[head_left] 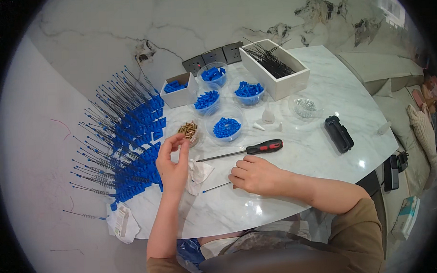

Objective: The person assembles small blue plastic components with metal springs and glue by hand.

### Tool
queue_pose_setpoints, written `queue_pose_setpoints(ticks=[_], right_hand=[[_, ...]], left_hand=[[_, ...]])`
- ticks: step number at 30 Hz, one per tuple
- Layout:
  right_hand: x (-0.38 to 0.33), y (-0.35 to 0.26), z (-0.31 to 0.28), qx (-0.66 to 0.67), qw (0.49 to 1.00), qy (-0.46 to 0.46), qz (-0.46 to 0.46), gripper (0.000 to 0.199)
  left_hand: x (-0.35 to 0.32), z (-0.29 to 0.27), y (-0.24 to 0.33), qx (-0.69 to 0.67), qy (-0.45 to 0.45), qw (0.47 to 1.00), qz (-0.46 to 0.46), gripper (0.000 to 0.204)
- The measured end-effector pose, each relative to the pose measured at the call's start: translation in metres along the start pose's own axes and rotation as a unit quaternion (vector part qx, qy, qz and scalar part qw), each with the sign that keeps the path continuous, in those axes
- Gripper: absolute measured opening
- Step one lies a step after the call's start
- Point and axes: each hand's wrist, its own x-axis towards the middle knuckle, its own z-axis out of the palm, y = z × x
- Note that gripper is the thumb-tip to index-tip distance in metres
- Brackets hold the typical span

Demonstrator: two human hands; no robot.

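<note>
While the right hand (253,176) grips a thin blue-tipped rod (216,187), left hand (172,168) sits beside brass-coloured pieces (188,129). Cannot tell whether it pinches any.

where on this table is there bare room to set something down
Bare marble tabletop shows between the screwdriver and the black case, and at the front between the forearms, below the thin rod. Crowded: the left, packed with blue pieces, and the back middle, with tubs and the large white box.
</note>
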Motion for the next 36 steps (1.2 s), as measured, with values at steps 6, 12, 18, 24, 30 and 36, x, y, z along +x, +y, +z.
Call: queue_pose_setpoints(ticks=[6,12,18,24,30,36], right_hand=[[-0.004,-0.001,-0.002,-0.001,0.999,-0.018,0.030,0.012],[0.006,-0.003,0.003,0.030,0.999,-0.006,0.036,0.013],[0.005,0.001,-0.003,0.052,0.997,-0.004,0.063,0.025],[0.007,-0.002,-0.003,0.076,0.996,-0.007,0.046,0.029],[0.008,0.006,-0.010,0.059,0.997,0.036,0.045,0.033],[0.012,0.006,-0.007,0.067,0.996,0.054,0.033,0.033]], left_hand=[[0.073,0.021,0.010,0.093,-0.018,0.991,0.092,0.020],[0.190,0.046,-0.063,0.255,0.057,0.964,0.054,0.016],[0.226,0.057,-0.091,0.393,-0.017,0.919,-0.016,0.024],[0.231,0.069,-0.101,0.454,-0.043,0.889,-0.053,0.041],[0.238,0.077,-0.097,0.491,-0.068,0.865,-0.079,0.033],[0.247,0.066,-0.119,0.482,-0.027,0.873,-0.073,0.020]])
